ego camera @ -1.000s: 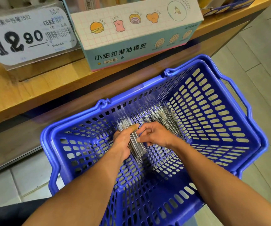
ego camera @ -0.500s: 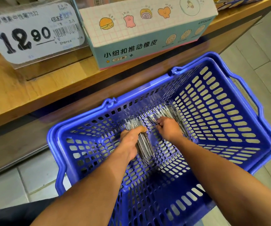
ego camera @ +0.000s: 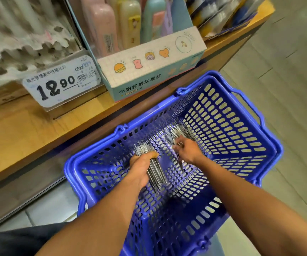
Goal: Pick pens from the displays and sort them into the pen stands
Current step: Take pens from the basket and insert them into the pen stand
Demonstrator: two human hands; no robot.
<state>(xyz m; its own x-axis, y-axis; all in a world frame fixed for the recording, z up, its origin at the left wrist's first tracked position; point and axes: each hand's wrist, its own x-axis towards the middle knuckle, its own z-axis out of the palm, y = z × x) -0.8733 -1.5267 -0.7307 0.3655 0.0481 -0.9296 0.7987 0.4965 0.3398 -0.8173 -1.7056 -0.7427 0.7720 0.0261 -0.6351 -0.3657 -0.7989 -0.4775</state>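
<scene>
Both my hands are down inside a blue plastic basket (ego camera: 241, 126). My left hand (ego camera: 141, 167) grips a bundle of clear-barrelled pens (ego camera: 155, 172), which stick out above and below the fist. My right hand (ego camera: 186, 148) pinches a single pen (ego camera: 180, 164) that points down toward the basket floor. Just beyond the right hand lies a loose pile of the same pens (ego camera: 178, 131) against the far wall of the basket. A white pen stand (ego camera: 19, 43) with several holes sits on the shelf at the upper left.
A wooden shelf (ego camera: 19, 130) runs above the basket. On it stand a price tag reading 12.90 (ego camera: 60, 84) and a display box of pastel erasers (ego camera: 149, 71). Packaged goods (ego camera: 222, 13) lie at the shelf's right end. Tiled floor (ego camera: 287, 80) is to the right.
The view has tilted up, so more of the shelf shows. My right hand moved away from the left hand's bundle to the loose pile and now pinches one pen.
</scene>
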